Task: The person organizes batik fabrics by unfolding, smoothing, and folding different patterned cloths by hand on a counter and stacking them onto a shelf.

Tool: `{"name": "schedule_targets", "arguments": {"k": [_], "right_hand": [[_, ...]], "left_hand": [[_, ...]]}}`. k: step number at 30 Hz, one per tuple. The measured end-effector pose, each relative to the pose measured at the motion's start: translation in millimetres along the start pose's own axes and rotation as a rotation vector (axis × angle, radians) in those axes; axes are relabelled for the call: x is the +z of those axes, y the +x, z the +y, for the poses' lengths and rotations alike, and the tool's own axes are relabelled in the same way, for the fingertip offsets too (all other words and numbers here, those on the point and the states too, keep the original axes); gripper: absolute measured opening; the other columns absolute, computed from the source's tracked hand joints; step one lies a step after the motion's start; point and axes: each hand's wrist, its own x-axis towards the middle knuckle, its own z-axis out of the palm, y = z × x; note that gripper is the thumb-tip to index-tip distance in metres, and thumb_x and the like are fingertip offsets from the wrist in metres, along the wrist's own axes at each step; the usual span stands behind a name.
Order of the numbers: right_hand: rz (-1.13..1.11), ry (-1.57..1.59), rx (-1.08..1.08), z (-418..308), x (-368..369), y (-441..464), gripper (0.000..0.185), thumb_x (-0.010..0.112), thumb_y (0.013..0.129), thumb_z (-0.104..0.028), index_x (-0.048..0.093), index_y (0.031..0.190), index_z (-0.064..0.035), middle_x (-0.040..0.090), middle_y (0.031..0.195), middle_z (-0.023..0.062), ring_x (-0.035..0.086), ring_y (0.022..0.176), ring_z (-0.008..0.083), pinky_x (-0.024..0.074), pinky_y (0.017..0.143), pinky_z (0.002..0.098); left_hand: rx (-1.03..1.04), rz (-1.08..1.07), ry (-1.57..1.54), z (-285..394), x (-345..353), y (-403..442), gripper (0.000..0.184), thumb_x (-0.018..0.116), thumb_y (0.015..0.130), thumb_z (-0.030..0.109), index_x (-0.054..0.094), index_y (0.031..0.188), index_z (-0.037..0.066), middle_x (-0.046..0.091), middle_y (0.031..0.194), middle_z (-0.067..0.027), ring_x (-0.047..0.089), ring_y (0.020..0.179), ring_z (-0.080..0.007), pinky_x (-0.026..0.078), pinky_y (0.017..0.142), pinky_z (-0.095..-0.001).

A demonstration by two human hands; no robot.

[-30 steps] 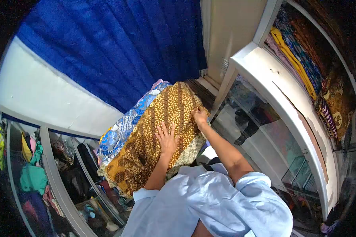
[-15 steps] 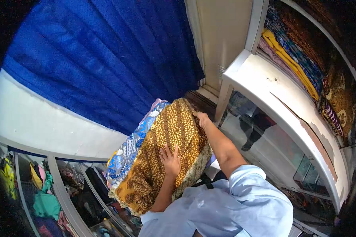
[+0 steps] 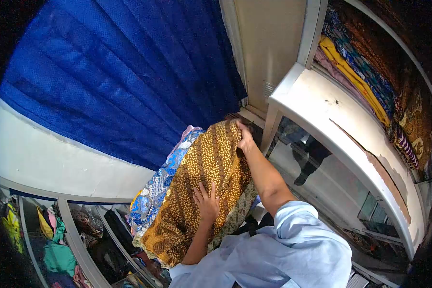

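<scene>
A brown and gold batik cloth lies draped in front of me, over a blue patterned cloth that shows along its left side. My left hand rests flat on the middle of the batik cloth, fingers spread. At the upper right edge of the same cloth, my right hand grips the fabric; some of its fingers are hidden behind the fold. What lies under the cloths cannot be seen.
A blue curtain hangs ahead. To the right stands a white cabinet with a glass front and a chipped top, beside shelves of folded fabrics. Glass-fronted compartments with clothes line the lower left.
My right hand has turned and shifted slightly, and the batik cloth's upper right edge is now bunched in it. My left hand stays spread on the cloth, nearly in the same spot.
</scene>
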Motion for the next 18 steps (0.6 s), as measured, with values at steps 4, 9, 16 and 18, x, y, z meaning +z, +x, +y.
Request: {"name": "schedule_targets", "arguments": {"k": [4,9,16,18], "right_hand": [[-0.110,0.096,0.050,-15.1,37.4,-44.3,0.027,0.057,0.082,-0.019,0.057,0.104,-0.0028,0.060,0.105,0.0110,0.058,0.090,0.0273,0.0463,0.082,0.0467],[-0.408,-0.054,-0.122,-30.0,66.4,-74.1,0.027,0.058,0.081,-0.019,0.055,0.103,-0.0024,0.060,0.094,0.0117,0.060,0.084,0.0257,0.0506,0.075,0.0404],[-0.440,-0.308,-0.104,-52.9,114.9,-142.2,0.016,0.051,0.079,-0.003,0.054,0.093,0.0031,0.061,0.081,0.0108,0.061,0.070,0.0222,0.0529,0.066,0.0353],[-0.414,-0.406,-0.071,-48.7,114.4,-151.4,0.020,0.048,0.079,-0.003,0.054,0.097,0.0037,0.062,0.084,0.0130,0.062,0.073,0.0233,0.0530,0.068,0.0361]], "left_hand": [[0.010,0.028,-0.017,-2.5,3.4,-0.6,0.060,0.054,0.085,0.029,0.028,0.138,0.021,0.012,0.142,-0.0282,0.015,0.126,-0.0531,0.020,0.097,-0.0651],[-0.055,0.032,-0.101,1.0,4.3,0.2,0.067,0.055,0.083,0.034,0.022,0.139,0.016,0.012,0.141,-0.0294,0.012,0.126,-0.0541,0.017,0.097,-0.0657],[-0.231,0.018,-0.509,30.8,-25.2,36.9,0.096,0.064,0.075,0.043,0.005,0.140,0.004,0.005,0.141,-0.0309,0.005,0.130,-0.0478,0.010,0.103,-0.0590],[-0.146,0.144,-0.622,28.0,-32.1,61.1,0.107,0.068,0.071,0.043,-0.002,0.140,0.004,0.001,0.143,-0.0278,0.004,0.133,-0.0408,0.009,0.107,-0.0523]]}}
